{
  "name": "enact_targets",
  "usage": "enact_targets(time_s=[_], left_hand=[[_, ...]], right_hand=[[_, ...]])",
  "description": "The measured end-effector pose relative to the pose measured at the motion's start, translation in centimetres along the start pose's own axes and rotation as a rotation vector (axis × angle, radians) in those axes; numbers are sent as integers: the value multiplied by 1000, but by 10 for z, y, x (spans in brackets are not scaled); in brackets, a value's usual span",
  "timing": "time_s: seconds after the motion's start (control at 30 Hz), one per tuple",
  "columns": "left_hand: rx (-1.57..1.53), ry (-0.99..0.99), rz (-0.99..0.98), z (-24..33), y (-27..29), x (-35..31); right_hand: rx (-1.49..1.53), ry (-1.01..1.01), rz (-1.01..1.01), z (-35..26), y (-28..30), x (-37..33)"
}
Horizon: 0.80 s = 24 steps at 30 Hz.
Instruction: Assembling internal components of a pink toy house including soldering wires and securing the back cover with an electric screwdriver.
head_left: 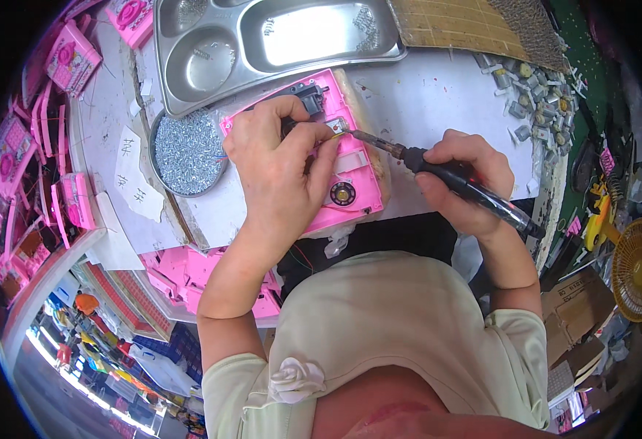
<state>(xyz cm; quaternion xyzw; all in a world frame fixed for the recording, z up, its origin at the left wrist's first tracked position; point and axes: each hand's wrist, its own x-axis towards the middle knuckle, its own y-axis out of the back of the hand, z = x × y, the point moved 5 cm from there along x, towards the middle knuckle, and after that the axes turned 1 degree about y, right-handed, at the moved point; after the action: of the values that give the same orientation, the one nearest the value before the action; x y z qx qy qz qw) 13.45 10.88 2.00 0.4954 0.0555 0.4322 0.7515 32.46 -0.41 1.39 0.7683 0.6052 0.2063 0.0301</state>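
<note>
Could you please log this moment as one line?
left hand: pressing flat pink plastic shell | right hand: black-handled soldering iron, tip at shell

The left hand (281, 172) hides where the soldering iron (438, 172) tip meets the pink casing (354, 172).

A white worktable (438, 88) carries a steel tray (189, 29), a screw bowl (188, 152) and a pink casing (354, 172).

Pink plastic toy shell (350, 172) lies flat, soldering iron (438, 172) tip touching it.
</note>
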Motion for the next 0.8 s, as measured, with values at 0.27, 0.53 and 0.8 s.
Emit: enact_targets(time_s=[0.27, 0.53, 0.8], left_hand=[[38, -8, -39, 2, 2, 2], [61, -8, -51, 4, 3, 4], [35, -13, -47, 2, 3, 3]], right_hand=[[-93, 85, -52, -3, 6, 5], [-70, 96, -33, -3, 7, 5], [-41, 79, 13, 1, 18, 4]])
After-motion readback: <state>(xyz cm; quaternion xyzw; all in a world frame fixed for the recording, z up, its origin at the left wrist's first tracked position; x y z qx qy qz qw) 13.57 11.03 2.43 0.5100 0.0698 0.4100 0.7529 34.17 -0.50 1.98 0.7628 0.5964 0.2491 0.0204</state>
